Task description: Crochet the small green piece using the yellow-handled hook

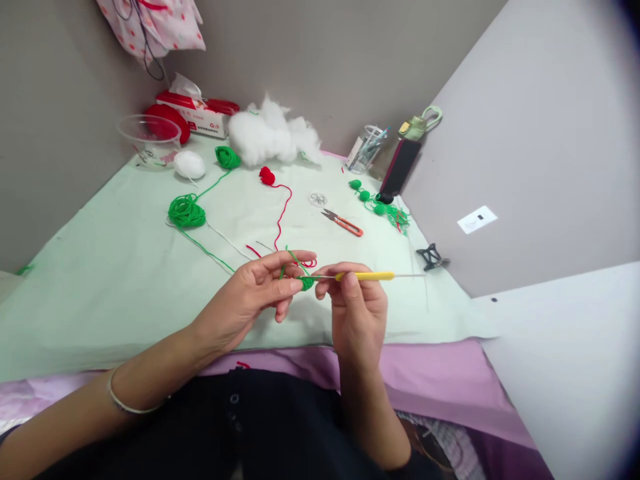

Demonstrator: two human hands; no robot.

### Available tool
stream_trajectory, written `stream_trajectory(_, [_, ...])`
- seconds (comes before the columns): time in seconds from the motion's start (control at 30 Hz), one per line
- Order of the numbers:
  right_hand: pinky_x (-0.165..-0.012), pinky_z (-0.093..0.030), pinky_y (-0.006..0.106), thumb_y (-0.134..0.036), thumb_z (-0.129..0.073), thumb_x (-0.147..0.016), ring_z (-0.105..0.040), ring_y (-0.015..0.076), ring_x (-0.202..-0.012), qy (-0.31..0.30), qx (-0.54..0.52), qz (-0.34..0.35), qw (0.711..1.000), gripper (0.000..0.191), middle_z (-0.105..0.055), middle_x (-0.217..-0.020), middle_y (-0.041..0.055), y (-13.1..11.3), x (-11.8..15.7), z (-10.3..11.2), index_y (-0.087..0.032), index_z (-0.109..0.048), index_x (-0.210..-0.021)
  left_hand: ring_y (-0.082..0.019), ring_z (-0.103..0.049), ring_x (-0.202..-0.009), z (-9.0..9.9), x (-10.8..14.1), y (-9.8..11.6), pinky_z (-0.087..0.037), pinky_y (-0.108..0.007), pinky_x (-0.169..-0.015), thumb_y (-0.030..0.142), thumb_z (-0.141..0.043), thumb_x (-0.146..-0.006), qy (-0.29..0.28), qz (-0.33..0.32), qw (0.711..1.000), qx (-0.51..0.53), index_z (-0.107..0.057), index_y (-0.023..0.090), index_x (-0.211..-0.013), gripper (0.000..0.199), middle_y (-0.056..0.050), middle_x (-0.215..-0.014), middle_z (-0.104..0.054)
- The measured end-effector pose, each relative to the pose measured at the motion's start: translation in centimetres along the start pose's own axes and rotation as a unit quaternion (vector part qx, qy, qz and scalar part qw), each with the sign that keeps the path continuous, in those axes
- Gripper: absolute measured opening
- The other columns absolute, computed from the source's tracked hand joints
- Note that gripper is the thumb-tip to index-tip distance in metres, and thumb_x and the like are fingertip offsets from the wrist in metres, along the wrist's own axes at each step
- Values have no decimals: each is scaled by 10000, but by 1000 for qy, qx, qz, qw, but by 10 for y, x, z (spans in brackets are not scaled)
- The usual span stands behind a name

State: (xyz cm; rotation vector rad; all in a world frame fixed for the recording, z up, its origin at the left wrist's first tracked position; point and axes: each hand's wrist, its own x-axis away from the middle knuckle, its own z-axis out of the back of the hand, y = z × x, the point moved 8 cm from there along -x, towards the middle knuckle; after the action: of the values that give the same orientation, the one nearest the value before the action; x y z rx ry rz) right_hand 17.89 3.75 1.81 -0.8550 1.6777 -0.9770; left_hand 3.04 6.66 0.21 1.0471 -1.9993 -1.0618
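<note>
My left hand [267, 283] pinches a small green crochet piece [307, 283] between thumb and fingers. Green yarn passes over its raised index finger. My right hand [357, 300] is closed around the yellow handle of a crochet hook [375, 276], whose metal tip points left and meets the green piece. Whether a loop sits on the tip is too small to tell. A green yarn bundle [187, 211] lies to the left, with a strand running toward my left hand. Just beyond my fingers, red yarn [283, 213] trails from a small red crocheted piece [267, 176].
Orange-handled thread snips [345, 223] lie beyond my right hand, near a small clear round case [318, 199]. White stuffing [273, 133], a tissue box [193, 115] and a clear tub [150, 141] line the back. Small green pieces [365, 195] and a phone [401, 167] are at right.
</note>
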Motion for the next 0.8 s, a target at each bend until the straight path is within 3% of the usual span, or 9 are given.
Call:
stream_trajectory(0.17, [-646, -590, 286, -316, -569, -1043, -692, 125, -675, -18, 9, 17, 1000, 184, -777, -882, 27, -10, 3, -2, -224, -721, -994, -24, -543, -511, 4, 1, 2, -486, -201, -517, 252, -830, -841, -1, -17, 1000, -22, -813, 236, -1175, 335, -44, -1118, -725])
stream_trajectory(0.3, [-691, -615, 314, -204, -519, -1052, -711, 139, -730, -29, 138, 110, 984, 213, -774, -935, 29, -31, 13, -7, -240, -728, -1074, -37, -563, -548, 7, 4, 11, -512, -198, -584, 258, -814, -872, 21, -63, 991, -114, -804, 272, -1214, 343, -2, -992, -707])
stream_trajectory(0.47, [-734, -650, 352, -132, -508, -1029, -763, 194, -891, -62, 283, 277, 916, 270, -789, -1002, 69, -44, 30, -24, -244, -690, -1194, -79, -568, -605, 3, 9, 21, -525, -201, -562, 212, -821, -828, 66, -103, 976, -180, -812, 216, -1174, 345, 12, -857, -629])
stream_trajectory(0.6, [-733, -656, 347, -118, -620, -979, -760, 209, -951, -35, 381, 344, 857, 323, -770, -1072, 92, -39, 39, -31, -267, -705, -1252, -72, -543, -564, 1, 7, 11, -508, -186, -530, 217, -835, -820, 52, -70, 991, -100, -749, 215, -1299, 488, 40, -763, -600])
stream_trajectory(0.67, [-736, -649, 351, -123, -640, -973, -752, 208, -955, -7, 368, 339, 866, 315, -754, -1075, 81, -40, 38, -27, -291, -730, -1224, -50, -449, -476, -3, 3, -1, -422, -162, -451, 257, -841, -831, 6, -3, 1000, -17, -703, 201, -1368, 556, 70, -648, -540])
stream_trajectory(0.73, [-717, -629, 350, -154, -585, -1010, -732, 187, -871, 7, 287, 282, 916, 253, -743, -998, 60, -39, 30, -17, -281, -745, -1159, -28, -320, -425, -4, 0, -8, -294, -143, -385, 282, -850, -829, -27, 56, 996, 59, -723, 161, -1325, 527, 98, -561, -443])
stream_trajectory(0.8, [-661, -594, 325, -189, -521, -1044, -686, 151, -742, 26, 167, 192, 967, 234, -716, -905, 33, -33, 19, -4, -260, -740, -1087, -13, -256, -417, -1, -1, -7, -226, -134, -375, 248, -848, -828, -18, 59, 994, 95, -756, 145, -1251, 445, 110, -536, -389])
